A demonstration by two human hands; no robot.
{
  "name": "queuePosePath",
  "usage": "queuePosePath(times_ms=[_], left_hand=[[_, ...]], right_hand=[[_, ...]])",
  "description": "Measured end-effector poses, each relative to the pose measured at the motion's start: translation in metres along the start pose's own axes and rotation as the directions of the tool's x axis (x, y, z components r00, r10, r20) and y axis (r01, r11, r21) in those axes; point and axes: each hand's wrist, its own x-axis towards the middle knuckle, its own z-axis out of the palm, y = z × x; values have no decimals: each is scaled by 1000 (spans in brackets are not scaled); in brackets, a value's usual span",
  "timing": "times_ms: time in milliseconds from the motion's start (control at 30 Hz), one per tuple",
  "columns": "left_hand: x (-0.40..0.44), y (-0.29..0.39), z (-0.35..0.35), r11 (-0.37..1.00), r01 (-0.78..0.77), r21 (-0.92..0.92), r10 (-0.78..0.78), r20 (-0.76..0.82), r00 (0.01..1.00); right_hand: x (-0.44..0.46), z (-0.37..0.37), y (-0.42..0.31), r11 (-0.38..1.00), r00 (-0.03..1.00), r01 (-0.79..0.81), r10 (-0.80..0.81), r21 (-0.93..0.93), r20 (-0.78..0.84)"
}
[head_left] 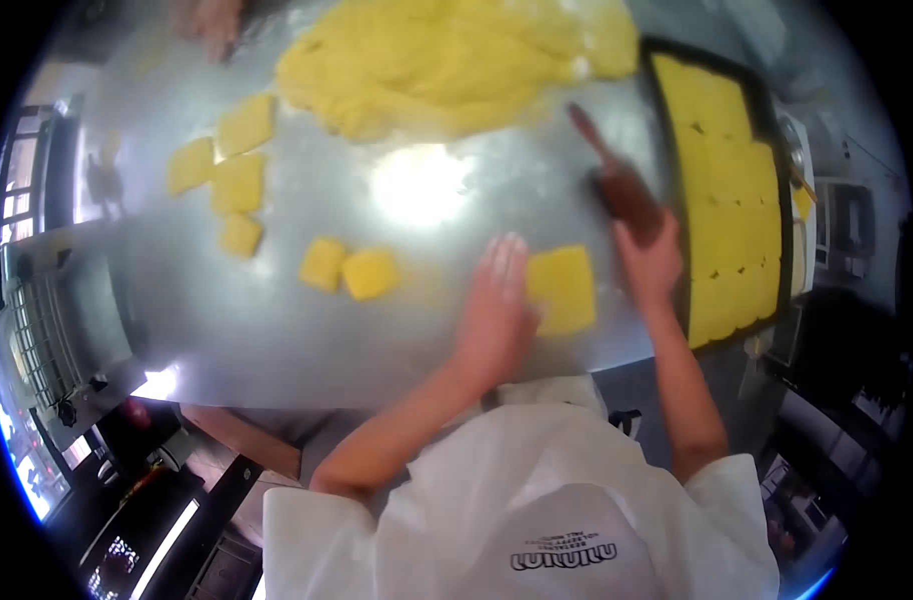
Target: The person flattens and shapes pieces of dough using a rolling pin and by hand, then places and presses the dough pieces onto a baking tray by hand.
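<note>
A flat yellow dough square [564, 289] lies on the metal table [417, 350]. Against its left edge rests my left hand [499, 312], fingers stretched out and pointing away from me. My right hand [651, 262] is wrapped round the near end of a brown rolling pin [629, 196], which is tilted, its thin far handle pointing up and left. Left of my left hand, two small dough pieces, one [372, 273] beside the other [324, 263], lie close together.
A large mass of yellow dough [447, 65] spreads across the far side. To the right, a dark tray [680, 190] holds several dough squares. Several flattened pieces [239, 184] lie at the left. Another person's hand [217, 28] shows at the far left edge.
</note>
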Motion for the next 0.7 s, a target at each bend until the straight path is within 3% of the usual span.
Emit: queuePosePath(times_ms=[200, 300, 500, 600, 700], left_hand=[[29, 50, 72, 974, -68, 214, 77, -35, 996], [33, 45, 108, 958, -10, 286, 4, 24, 1000], [34, 48, 108, 961, 39, 272, -56, 57, 997], [9, 38, 76, 1000, 13, 10, -9, -315, 949], [-25, 21, 33, 976, 217, 30, -166, -541, 824]], right_hand=[[11, 3, 20, 963, 969, 240, -246, 125, 33], [15, 5, 31, 944, 949, 315, -315, 103, -11], [29, -5, 44, 903, 908, 363, -398, 229, 131], [32, -19, 52, 875, 842, 341, -447, 343, 302], [25, -49, 51, 722, 573, 654, -668, 227, 475]])
